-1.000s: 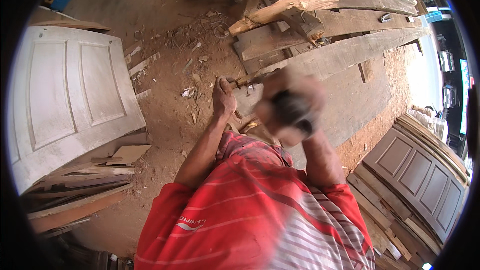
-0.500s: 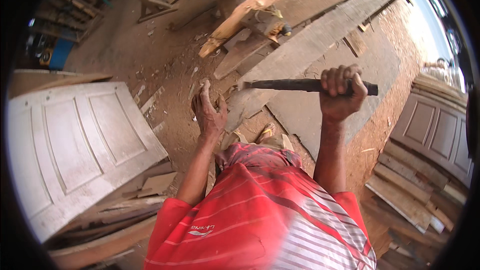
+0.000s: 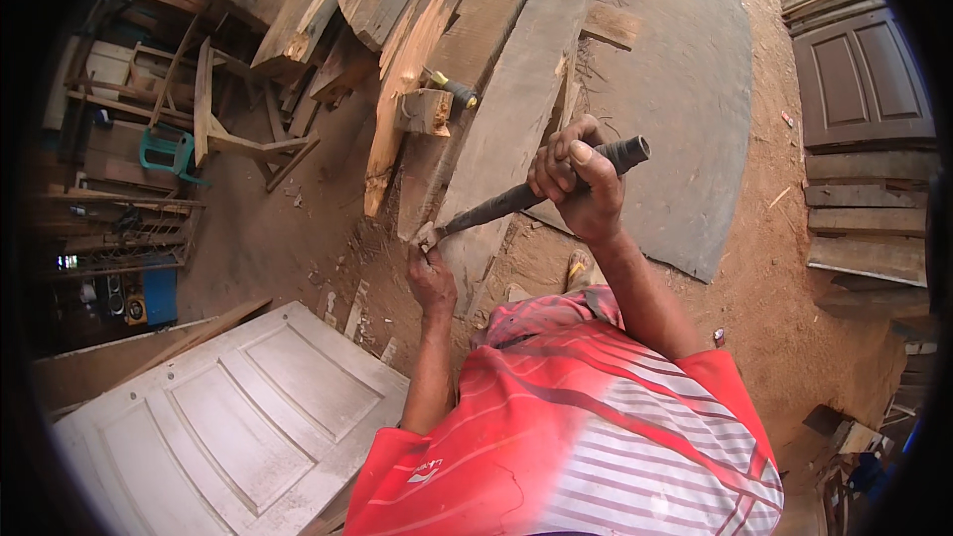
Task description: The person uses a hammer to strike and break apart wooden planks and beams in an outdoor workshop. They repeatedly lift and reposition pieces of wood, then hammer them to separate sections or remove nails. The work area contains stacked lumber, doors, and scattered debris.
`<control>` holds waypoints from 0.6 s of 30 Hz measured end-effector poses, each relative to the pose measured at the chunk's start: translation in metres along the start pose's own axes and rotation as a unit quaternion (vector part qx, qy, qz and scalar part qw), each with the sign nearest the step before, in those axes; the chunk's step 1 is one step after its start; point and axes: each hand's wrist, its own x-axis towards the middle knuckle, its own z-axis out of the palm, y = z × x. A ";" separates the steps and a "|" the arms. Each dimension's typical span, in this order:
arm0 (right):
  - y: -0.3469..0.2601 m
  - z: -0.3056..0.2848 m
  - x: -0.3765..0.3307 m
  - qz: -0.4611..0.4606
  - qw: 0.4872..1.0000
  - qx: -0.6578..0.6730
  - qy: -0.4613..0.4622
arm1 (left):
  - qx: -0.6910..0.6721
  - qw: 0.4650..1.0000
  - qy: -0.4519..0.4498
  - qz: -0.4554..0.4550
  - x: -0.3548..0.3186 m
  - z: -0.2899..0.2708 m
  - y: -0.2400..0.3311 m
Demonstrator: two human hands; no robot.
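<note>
My right hand is closed around the thick end of a dark long-handled striking tool. The tool slants down to the left, and its pale head meets the near end of a long grey plank. My left hand sits just below that head, fingers pinched at the plank's end; what it pinches is too small to make out. My red striped shirt fills the lower middle of the view.
A white panelled door lies flat at lower left. Rough planks fan out ahead, with a wood block on them. A grey sheet covers the dirt floor. A dark door and stacked boards stand to the right, and a teal chair to the left.
My right hand has swung the tool down from a raised, level hold to the plank's end beside my left hand. The view has turned, so the white door now sits lower.
</note>
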 end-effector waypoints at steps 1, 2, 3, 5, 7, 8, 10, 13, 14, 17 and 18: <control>0.001 0.001 0.000 -0.002 1.000 -0.003 -0.002 | -0.005 1.000 -0.003 -0.009 0.001 0.000 -0.001; 0.002 0.005 -0.001 -0.002 1.000 0.000 0.006 | -0.012 1.000 -0.005 -0.022 0.000 0.000 -0.003; 0.002 0.007 -0.001 -0.003 1.000 -0.003 0.008 | -0.011 1.000 0.000 -0.010 0.000 0.001 -0.006; 0.003 0.011 -0.002 -0.005 1.000 -0.010 0.014 | -0.010 1.000 0.012 0.013 -0.001 0.004 -0.012; 0.004 0.014 -0.003 -0.007 1.000 -0.013 0.020 | 0.008 0.999 0.032 0.017 -0.002 0.006 -0.019; 0.005 0.016 -0.004 -0.006 1.000 -0.016 0.023 | 0.016 0.999 0.042 0.017 -0.003 0.008 -0.020; 0.004 0.020 -0.005 -0.012 0.998 -0.053 0.017 | 0.014 0.999 0.039 0.001 -0.004 0.009 -0.023; 0.007 0.032 -0.011 -0.021 0.997 -0.065 0.029 | -0.001 0.999 0.052 0.017 -0.003 0.010 -0.022; 0.008 0.036 -0.014 -0.022 0.997 -0.062 0.037 | -0.008 0.998 0.059 0.028 -0.003 0.010 -0.021; 0.012 0.049 -0.022 -0.034 0.995 -0.093 0.016 | -0.011 0.999 0.043 0.005 -0.004 0.008 -0.018; 0.014 0.052 -0.025 -0.034 0.994 -0.107 0.003 | -0.006 0.999 0.036 -0.003 -0.005 0.008 -0.021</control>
